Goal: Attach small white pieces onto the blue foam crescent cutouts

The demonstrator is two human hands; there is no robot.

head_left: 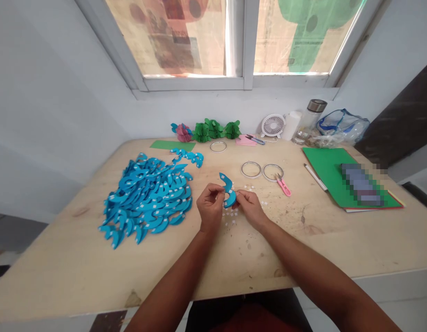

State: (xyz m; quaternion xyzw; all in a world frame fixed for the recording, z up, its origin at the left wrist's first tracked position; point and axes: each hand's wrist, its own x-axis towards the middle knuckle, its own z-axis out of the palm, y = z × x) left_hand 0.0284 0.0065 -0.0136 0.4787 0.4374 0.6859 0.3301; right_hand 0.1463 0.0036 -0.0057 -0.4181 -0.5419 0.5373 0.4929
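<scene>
Over the middle of the table, both hands grip a curved, S-shaped strip of blue paper (228, 182) with small white squares on it. My left hand (210, 203) pinches its left side between thumb and fingers. At its lower right edge, my right hand (251, 206) is closed with the fingertips on the paper. Small white paper squares (233, 213) lie scattered on the table beneath and around the hands. To the left spreads a large heap of similar blue paper pieces (147, 191), many dotted with white squares.
Two tape rolls (251, 169) and pink-handled thread snips (284, 186) lie beyond my right hand. Green paper crafts (213, 129), a small fan (273, 126) and a glass bottle (308, 121) line the wall. A pen (315, 177) and a green folder (333, 182) are at right.
</scene>
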